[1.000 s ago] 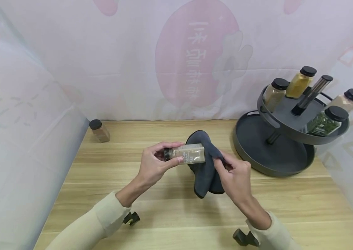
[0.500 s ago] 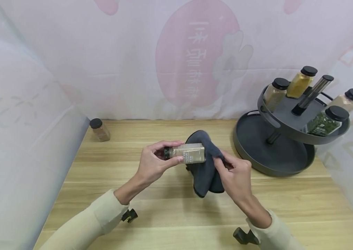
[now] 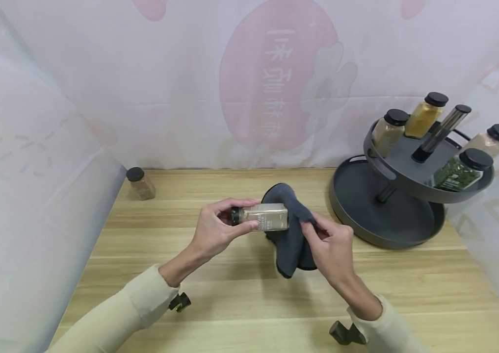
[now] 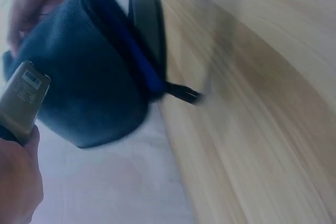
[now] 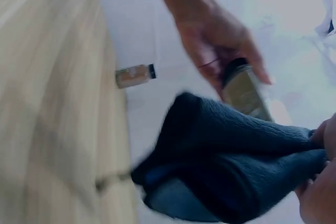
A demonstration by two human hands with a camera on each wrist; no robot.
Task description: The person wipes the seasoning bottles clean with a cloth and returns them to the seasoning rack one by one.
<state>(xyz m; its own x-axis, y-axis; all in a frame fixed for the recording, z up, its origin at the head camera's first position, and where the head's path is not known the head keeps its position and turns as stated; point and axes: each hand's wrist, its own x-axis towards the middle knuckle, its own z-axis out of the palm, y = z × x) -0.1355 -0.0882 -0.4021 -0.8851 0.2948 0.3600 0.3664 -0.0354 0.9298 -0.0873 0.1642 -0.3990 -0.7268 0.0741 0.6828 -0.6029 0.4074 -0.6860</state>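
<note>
My left hand (image 3: 218,228) grips a clear spice jar (image 3: 271,217) near its black lid, thumb in front and fingers behind. The jar lies level in the air, its base pointing right, and holds a pale brown powder. Against or just in front of its base hangs a dark grey cloth (image 3: 288,245); whether they touch I cannot tell. My right hand (image 3: 330,247) pinches the cloth between thumb and fingers, bunching it into folds. In the right wrist view the cloth (image 5: 220,156) droops in front of the jar (image 5: 245,95). A dark cord or tab (image 4: 184,93) sticks out from the cloth's edge.
A two-tier dark grey turntable rack (image 3: 386,240) stands at the right. Its upper tier carries several black-lidded jars, among them a yellow one (image 3: 423,117) and a green herb one (image 3: 457,174). Another spice jar (image 3: 142,185) stands at the back left of the wooden table (image 3: 231,314).
The jar has turned slightly about its length in my left hand, and the left forearm has shifted a little left. My right hand keeps its hold on the cloth, nearly still.
</note>
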